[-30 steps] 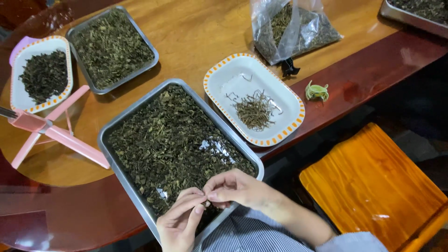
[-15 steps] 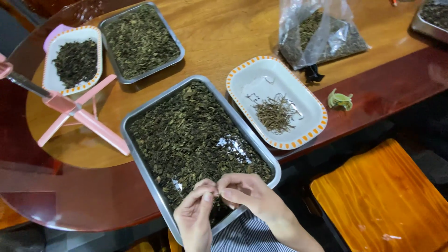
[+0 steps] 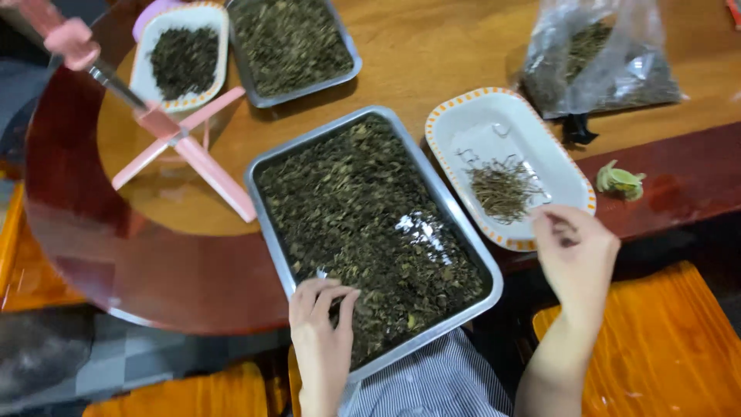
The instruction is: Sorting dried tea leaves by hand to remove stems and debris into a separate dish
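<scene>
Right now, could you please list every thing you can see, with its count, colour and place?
large metal tray: one, silver, centre, filled with dark dried leaves
small metal tray: one, silver, top centre, also dried leaves
oval dish with stems: one, white with orange rim, right of large tray
oval dish with leaves: one, white with orange rim, top left
plastic bag: one, clear, top right, holds dried leaves
pink stand: one, pink, left of large tray
green scrap: one, pale green, right of stem dish
table: one, wooden, dark red border
left hand: fingers on leaves, near edge of large tray
right hand: at near edge of stem dish
</scene>
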